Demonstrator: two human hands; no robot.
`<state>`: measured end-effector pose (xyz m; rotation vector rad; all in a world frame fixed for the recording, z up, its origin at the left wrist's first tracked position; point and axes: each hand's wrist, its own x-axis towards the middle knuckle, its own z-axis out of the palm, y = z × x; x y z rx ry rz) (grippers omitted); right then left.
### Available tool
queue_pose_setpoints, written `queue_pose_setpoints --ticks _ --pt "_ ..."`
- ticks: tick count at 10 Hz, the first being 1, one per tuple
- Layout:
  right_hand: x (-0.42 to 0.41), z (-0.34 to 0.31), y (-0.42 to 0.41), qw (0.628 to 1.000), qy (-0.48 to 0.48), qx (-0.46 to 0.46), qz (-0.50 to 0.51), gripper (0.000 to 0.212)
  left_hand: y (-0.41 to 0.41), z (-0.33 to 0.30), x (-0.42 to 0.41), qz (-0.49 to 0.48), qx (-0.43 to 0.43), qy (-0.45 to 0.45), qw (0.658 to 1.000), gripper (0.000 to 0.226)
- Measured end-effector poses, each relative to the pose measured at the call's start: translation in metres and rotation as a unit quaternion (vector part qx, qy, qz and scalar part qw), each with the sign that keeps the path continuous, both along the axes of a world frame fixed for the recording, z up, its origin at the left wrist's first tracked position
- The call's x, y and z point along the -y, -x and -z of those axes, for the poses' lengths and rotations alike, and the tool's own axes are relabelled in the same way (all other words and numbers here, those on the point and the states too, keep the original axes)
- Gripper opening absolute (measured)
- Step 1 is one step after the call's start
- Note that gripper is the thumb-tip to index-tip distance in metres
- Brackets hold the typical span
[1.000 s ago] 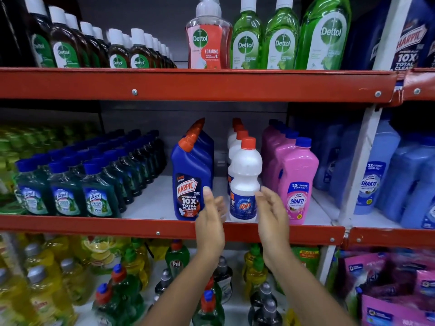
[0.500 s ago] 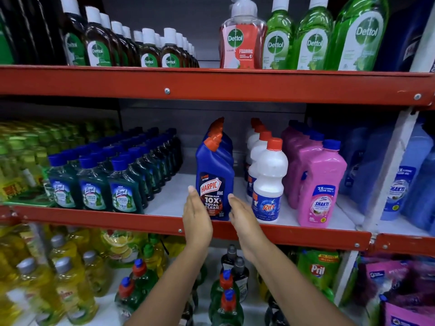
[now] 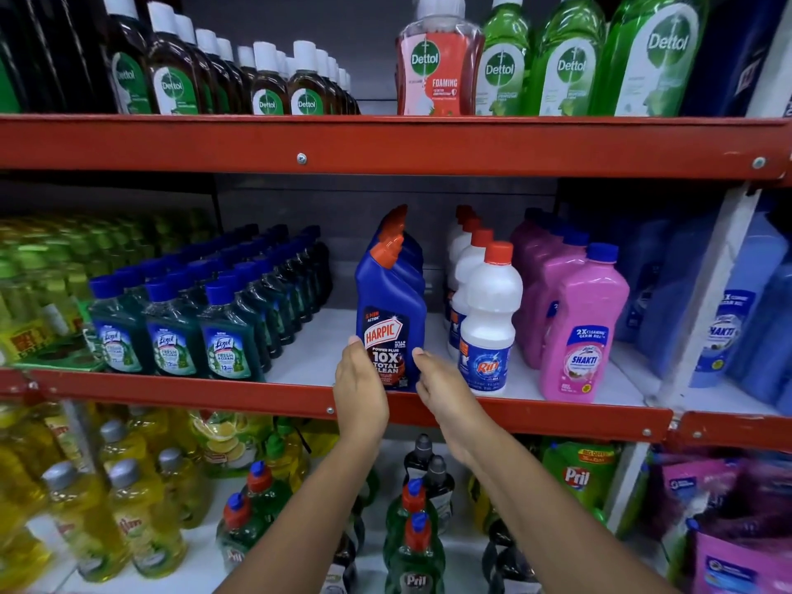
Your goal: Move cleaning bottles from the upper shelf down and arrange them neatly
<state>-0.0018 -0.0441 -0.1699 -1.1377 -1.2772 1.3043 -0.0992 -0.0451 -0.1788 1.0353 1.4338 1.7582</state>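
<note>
**Hands shifted from the white bottle to the blue Harpic row**

Nearest the camera, both forearms rose from six o'clock toward the front lip of the middle shelf (image 3: 171, 392). A second earlier the hands had bracketed the white Rin bottle (image 3: 488, 327); half a second earlier they were already sliding toward nine o'clock, and at this moment they flanked the front Harpic bottle (image 3: 388, 319) instead. The left hand (image 3: 360, 388) lay flat against the bottle's lower left edge, fingertips touching the label. The right hand (image 3: 445, 388) sat at its lower right corner, fingers extended and just reaching the side. Neither grip was closed: both palms were open and loosely spread, pressing or about to press rather than holding (more a nudge than a lift, in my judgement).

The Harpic bottle stood upright at the shelf's front edge, heading a short file of matching bottles running back toward twelve o'clock. The Rin bottle stood just beside it at three o'clock, released and upright, with the pink Shakti bottle (image 3: 585, 332) beyond. The Lizol bottles (image 3: 223, 332) sat well apart at nine o'clock.

Farther up, the upper shelf (image 3: 385, 143) carried Dettol bottles (image 3: 570, 57). The shift suggested the white row was judged tidy and straightening had passed to the blue row.
</note>
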Motion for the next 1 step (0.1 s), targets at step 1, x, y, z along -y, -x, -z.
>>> queue_pose_setpoints --ticks 1 --pt "0.0183 -0.0042 -0.0075 0.990 -0.089 0.095 0.057 0.050 -0.0008 -0.0035 0.0082 -0.008 -0.048 0.009 0.999 0.058"
